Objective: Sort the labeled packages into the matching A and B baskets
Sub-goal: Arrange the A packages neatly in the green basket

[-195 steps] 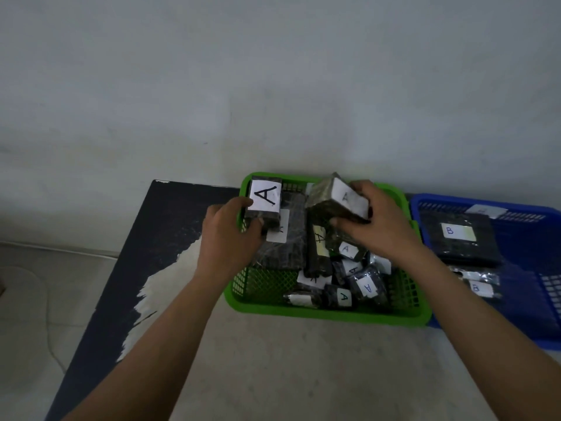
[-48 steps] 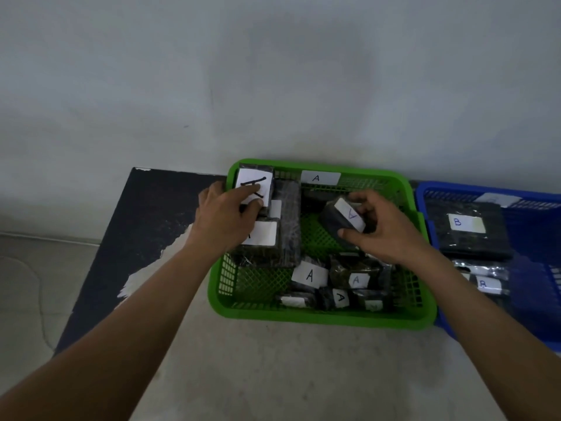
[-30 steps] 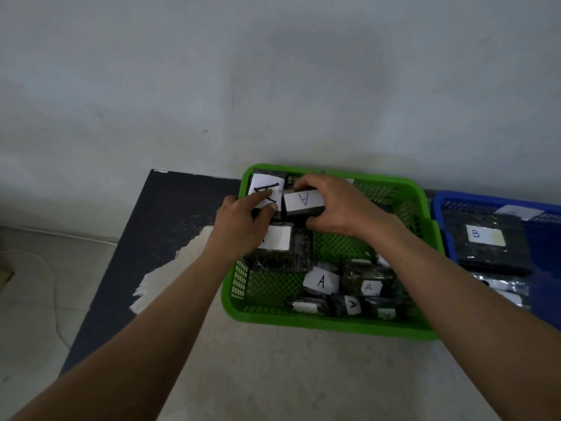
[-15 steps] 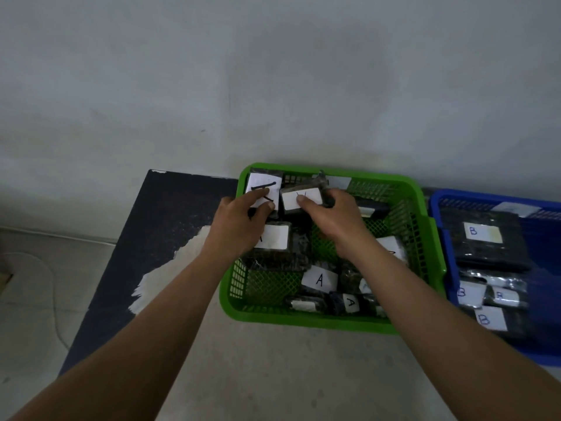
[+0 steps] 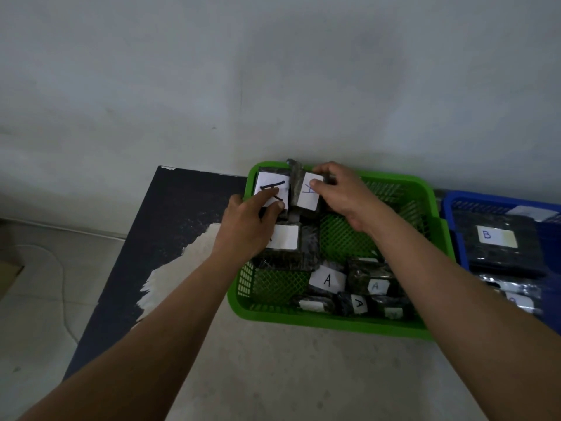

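Observation:
The green basket [image 5: 328,322] holds several dark packages with white A labels. My left hand [image 5: 246,226] grips an upright A package [image 5: 270,185] at the basket's back left corner. Right beside it, my right hand [image 5: 343,192] holds a second A package [image 5: 308,192] standing on end against the first. A flat package [image 5: 287,241] lies under my left hand. More A packages [image 5: 327,279] lie along the basket's front. The blue basket [image 5: 449,205] at the right holds a dark package with a B label [image 5: 496,237].
The baskets stand on a pale table top [image 5: 273,375] against a grey wall [image 5: 273,71]. A dark panel [image 5: 170,226] with a torn white patch covers the table's left part. Tiled floor [image 5: 36,284] lies beyond the left edge.
My right hand has turned its A package from lying flat to standing on end and pushed it against the package in my left hand. The left hand has stayed put.

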